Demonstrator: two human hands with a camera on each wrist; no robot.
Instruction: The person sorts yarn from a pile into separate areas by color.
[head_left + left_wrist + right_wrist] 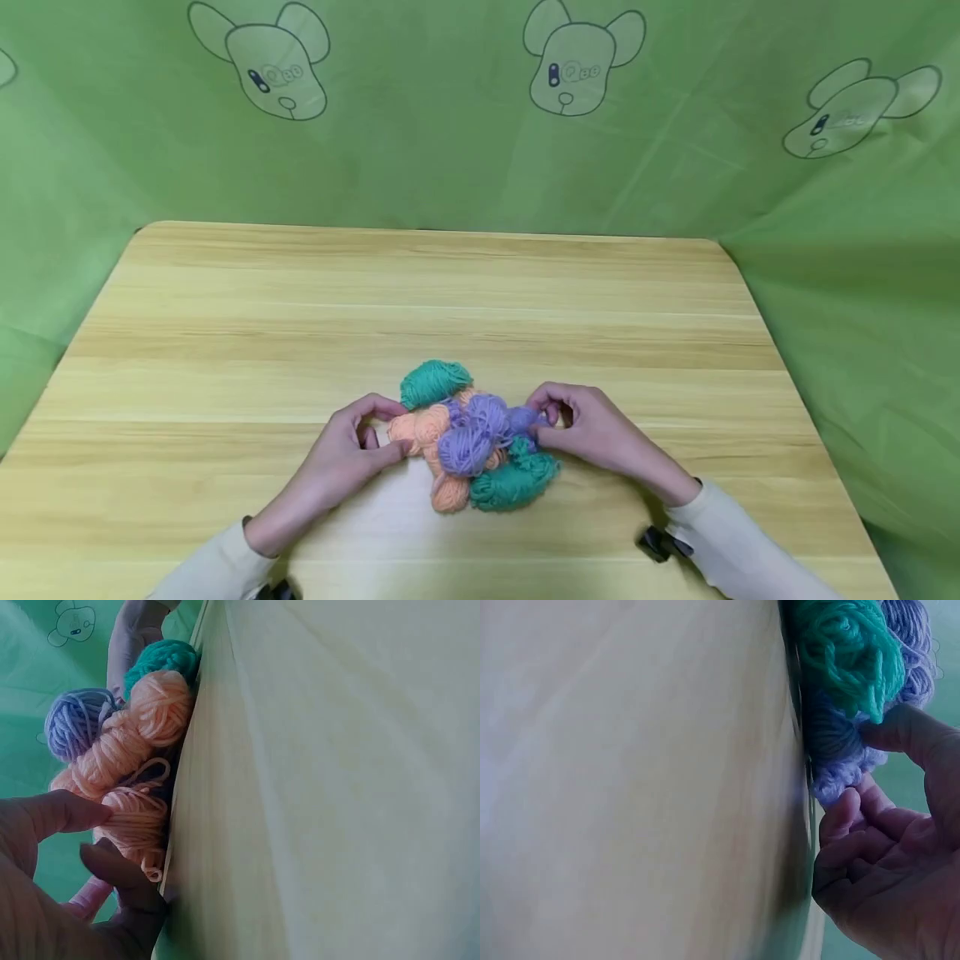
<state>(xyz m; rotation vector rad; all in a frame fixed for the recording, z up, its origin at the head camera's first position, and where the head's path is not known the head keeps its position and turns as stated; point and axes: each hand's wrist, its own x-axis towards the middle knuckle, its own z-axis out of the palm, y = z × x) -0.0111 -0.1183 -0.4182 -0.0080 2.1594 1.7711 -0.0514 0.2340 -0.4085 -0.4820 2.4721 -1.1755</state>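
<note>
the purple yarn (467, 452) hides part of the peach yarn (431, 423) from me, the left sleeve (217, 568) and the black piece (277, 592) beside it run off the head view's bottom edge, and the tabletop (630, 787) blurs in the right wrist view.

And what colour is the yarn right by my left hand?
That yarn is peach; it shows best in the left wrist view.

Wood-grain table (225, 317), green cloth (450, 183), 3 whole animal heads (576, 62)
</note>
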